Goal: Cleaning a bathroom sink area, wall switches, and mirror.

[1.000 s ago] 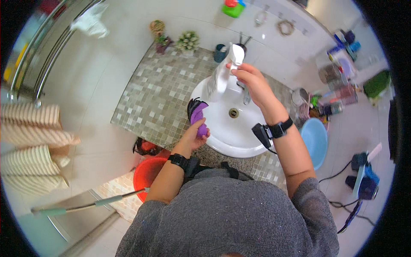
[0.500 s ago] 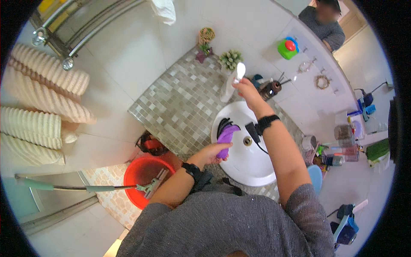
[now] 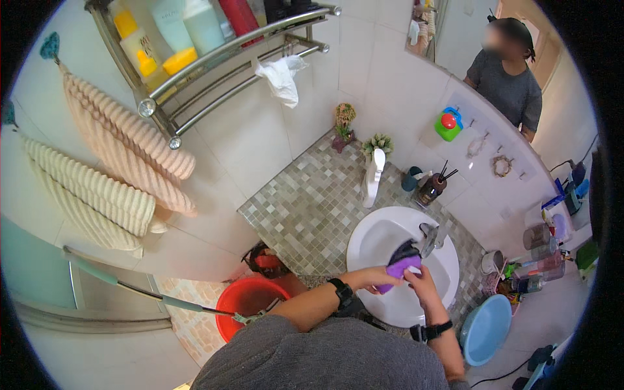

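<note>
Over the white sink basin [image 3: 361,240], my left hand [image 3: 369,278] is closed on a soft-looking purple item [image 3: 400,268] with a dark, black part [image 3: 404,249] at its far end; its exact kind does not show. My right hand [image 3: 422,285] is closed at the right edge of the same item, and a small white piece shows by its fingertips. A white spray bottle [image 3: 373,181] stands upright on the tiled counter beyond the basin, apart from both hands. The chrome faucet [image 3: 429,239] is just past the purple item.
Left of the counter sits a red bucket [image 3: 235,300] with a long-handled mop [image 3: 185,303] in it. A light blue basin [image 3: 487,331] lies at the right. Potted plants [image 3: 344,122], a reed diffuser [image 3: 431,190] and a metal rack [image 3: 221,57] with bottles surround the counter.
My right hand has let go of the white spray bottle and come down to the purple item. The left hand still holds that item. The view has shifted, showing more of the rack.
</note>
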Demonstrator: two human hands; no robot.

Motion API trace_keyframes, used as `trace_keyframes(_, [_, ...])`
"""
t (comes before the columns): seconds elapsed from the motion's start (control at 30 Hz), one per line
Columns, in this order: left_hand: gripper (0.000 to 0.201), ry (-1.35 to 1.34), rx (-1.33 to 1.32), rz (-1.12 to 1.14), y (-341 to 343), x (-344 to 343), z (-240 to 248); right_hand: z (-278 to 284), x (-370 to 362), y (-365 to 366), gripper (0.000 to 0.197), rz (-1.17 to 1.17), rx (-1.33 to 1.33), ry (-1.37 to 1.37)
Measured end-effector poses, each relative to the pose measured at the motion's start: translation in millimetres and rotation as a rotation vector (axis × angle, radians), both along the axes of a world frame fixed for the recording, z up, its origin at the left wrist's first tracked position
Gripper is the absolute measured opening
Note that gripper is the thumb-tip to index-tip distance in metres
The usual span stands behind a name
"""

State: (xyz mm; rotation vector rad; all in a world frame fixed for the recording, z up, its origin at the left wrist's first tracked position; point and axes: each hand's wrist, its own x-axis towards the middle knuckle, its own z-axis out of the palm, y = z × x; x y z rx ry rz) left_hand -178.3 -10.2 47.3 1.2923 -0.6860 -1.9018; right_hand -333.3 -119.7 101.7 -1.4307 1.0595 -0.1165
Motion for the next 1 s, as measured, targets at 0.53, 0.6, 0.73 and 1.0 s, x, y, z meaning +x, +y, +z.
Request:
trace_keyframes(0.53, [0.102, -0.756, -0.706, -0.270, -37, -33, 29, 12, -121, 1, 0.031, -0.403, -0.277, -0.568])
trace_keyframes(0.6, [0.096, -0.649, -0.525, -0.208, -41, -51, 40, 12, -124, 2, 0.029, -0.368, -0.291, -0.486])
trace_keyframes(0.73, [0.077, -0.216, -0.346, -0.062, -50, -58, 57, 21, -123, 9, 0.028, -0.176, -0.205, -0.404])
trace_keyframes(1.0, [0.046, -0.323, -0.266, 0.283, -28, -39, 55, 5, -133, -14, 0.029, -0.184, -0.445, -0.469])
